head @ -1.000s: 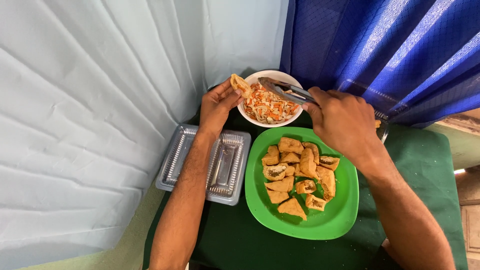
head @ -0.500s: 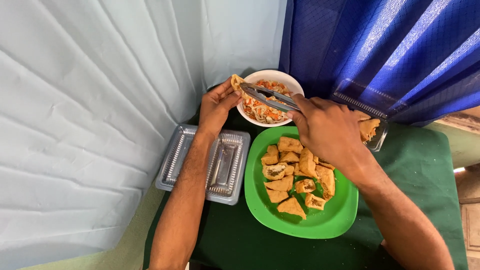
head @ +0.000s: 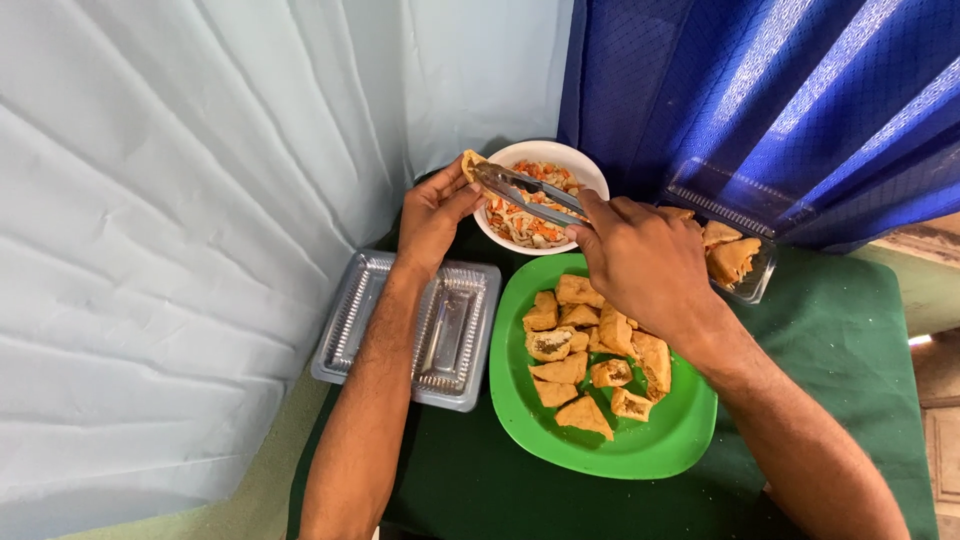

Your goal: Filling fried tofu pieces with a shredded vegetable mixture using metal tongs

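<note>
Tongs (head: 525, 192), metal, are gripped in the right hand (head: 640, 262), fingers closed round the handles, tips reaching the fried piece (head: 470, 163). Piece is pinched in the left hand (head: 432, 215) at the rim of a white bowl (head: 590, 172) of shredded filling. Just beside lies a green plate (head: 660, 445) of fried triangles. 1 clear lidded tray (head: 455, 325) sits under the left forearm on the green tabletop (head: 850, 320).

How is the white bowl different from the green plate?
The white bowl is small, deep and holds shredded orange-and-pale filling; the green plate is bigger, flatter and holds fried golden pieces. The bowl sits farther from the person than the plate. Both are round and rest on the green cloth.
</note>
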